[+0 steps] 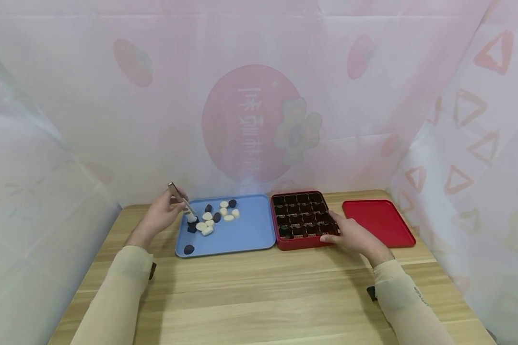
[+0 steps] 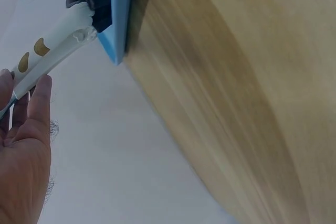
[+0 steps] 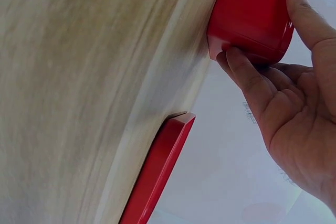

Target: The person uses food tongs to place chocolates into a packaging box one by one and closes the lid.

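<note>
My left hand [image 1: 161, 213] grips a pair of tongs [image 1: 176, 192], tilted down over the left side of the blue tray [image 1: 252, 235]. Their white, gold-marked ends [image 2: 58, 45] reach the dark chocolates [image 1: 192, 228] there, seen close up in the left wrist view. I cannot tell whether a chocolate is pinched between the tips. My right hand [image 1: 354, 235] holds the near right corner of a red box [image 1: 300, 245], thumb on its front rim and fingers along its side. Inside the box is a dark brown divided insert [image 1: 300, 209] with rows of small compartments.
Several white chocolates [image 1: 207, 231] and dark ones lie scattered on the tray, with one dark chocolate [image 1: 189, 249] by its near left corner. A shallow red lid [image 1: 377, 223] lies right of the box on the wooden table [image 1: 241, 297]. Printed curtains [image 1: 164, 120] hang behind and beside it.
</note>
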`<state>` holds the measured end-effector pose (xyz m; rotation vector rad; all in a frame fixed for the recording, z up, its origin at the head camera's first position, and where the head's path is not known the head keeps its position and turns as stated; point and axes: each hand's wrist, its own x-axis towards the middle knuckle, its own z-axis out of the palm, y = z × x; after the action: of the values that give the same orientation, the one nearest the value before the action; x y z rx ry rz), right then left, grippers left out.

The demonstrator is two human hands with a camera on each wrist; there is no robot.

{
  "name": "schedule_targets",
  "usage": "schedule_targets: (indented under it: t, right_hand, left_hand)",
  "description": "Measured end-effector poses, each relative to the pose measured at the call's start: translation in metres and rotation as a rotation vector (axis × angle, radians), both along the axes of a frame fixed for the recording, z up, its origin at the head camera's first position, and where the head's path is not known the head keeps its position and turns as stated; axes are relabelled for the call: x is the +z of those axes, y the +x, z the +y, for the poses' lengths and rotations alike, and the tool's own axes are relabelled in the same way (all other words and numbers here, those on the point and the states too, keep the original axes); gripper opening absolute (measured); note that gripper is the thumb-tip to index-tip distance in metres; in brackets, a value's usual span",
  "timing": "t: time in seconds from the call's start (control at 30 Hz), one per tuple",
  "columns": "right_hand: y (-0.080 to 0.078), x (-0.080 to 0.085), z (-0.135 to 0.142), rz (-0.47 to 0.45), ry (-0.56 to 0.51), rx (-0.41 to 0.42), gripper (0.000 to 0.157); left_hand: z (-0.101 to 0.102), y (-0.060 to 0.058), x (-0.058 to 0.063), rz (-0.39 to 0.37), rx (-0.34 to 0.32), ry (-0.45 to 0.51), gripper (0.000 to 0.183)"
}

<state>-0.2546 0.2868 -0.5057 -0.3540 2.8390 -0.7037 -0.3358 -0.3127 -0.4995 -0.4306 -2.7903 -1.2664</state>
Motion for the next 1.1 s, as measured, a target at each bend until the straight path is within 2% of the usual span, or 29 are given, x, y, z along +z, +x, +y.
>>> schedule_targets:
  t: [0.2, 0.43, 0.57, 0.77, 1.1]
  right_hand:
    - [-0.001, 0.0, 0.0, 0.002, -0.001, 0.002, 0.109]
    - [0.0, 0.0, 0.0, 0.005, -0.006, 0.0, 0.108]
    - [0.0, -0.001, 0.0, 0.009, -0.005, 0.001, 0.108]
    - [0.0, -0.001, 0.001, 0.012, -0.007, 0.001, 0.107]
    - [-0.001, -0.003, 0.001, 0.028, -0.015, 0.015, 0.105]
  left_hand:
    - [0.007, 0.001, -0.004, -0.019, 0.01, -0.043, 0.024]
    - [0.012, 0.002, -0.007, -0.005, 0.084, -0.051, 0.019]
    - [0.021, 0.007, -0.001, 0.01, 0.102, -0.052, 0.019]
    - [0.04, 0.013, 0.012, 0.044, 0.091, -0.047, 0.017]
    - [0.091, 0.023, 0.028, 0.13, 0.012, -0.015, 0.019]
